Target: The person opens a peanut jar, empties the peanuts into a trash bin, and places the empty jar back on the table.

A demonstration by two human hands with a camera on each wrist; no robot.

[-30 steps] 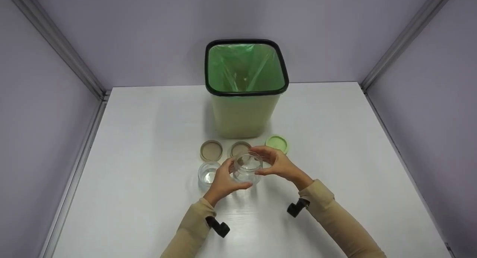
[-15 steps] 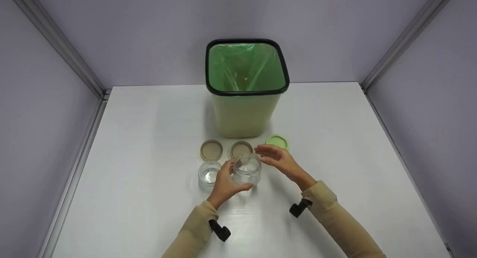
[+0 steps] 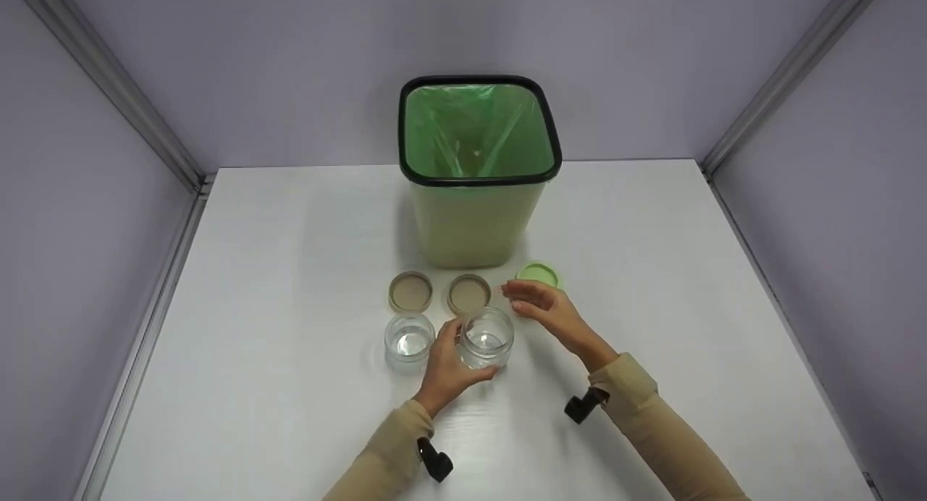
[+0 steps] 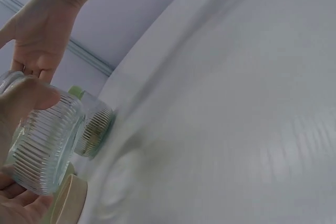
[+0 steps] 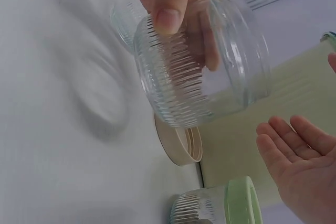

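My left hand [image 3: 458, 352] grips a clear ribbed glass jar [image 3: 486, 337] with no lid and holds it tilted just above the white table [image 3: 290, 269]. In the right wrist view its thumb [image 5: 170, 3] lies across the jar [image 5: 199, 82]. My right hand [image 3: 518, 299] hovers open and holds nothing, just right of that jar and in front of a small jar with a green lid [image 3: 539, 274]. A second open clear jar [image 3: 409, 339] stands on the table to the left. Two tan lids [image 3: 410, 292] [image 3: 468, 293] lie behind the jars.
A pale bin with a black rim [image 3: 478, 179] and a green liner stands at the middle back of the table, just behind the lids. Lilac walls close in the table on the left, right and back.
My right hand has let go of the jar and drawn off to the right. My left hand alone has brought the jar down and slightly nearer to me.
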